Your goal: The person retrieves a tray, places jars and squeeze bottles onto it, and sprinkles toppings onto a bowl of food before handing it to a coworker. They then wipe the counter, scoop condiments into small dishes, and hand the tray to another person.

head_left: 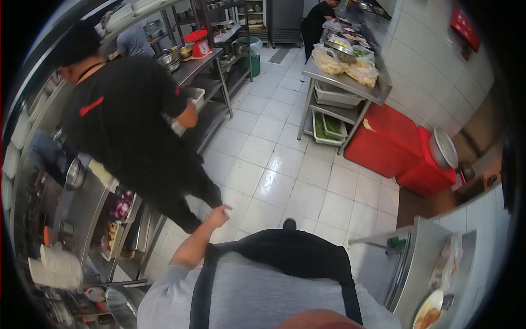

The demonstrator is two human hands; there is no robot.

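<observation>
My left hand [219, 216] hangs out ahead of my body over the white tiled floor [279, 186]. It holds nothing that I can see, and at least one finger is stretched out. A co-worker in black [126, 109] stands close by on the left, facing the steel shelving, and my hand appears just in front of that person's leg. Below me is my grey shirt with a black apron [296, 244] over it. My right hand is out of view.
To the right stand red boxes [381, 140] with a metal bowl [442, 148] on top. A steel table [350, 85] bears bagged food. Left shelving holds a red scale [198, 43] and stacked white bowls [57, 266]. Another person [318, 24] works at the back.
</observation>
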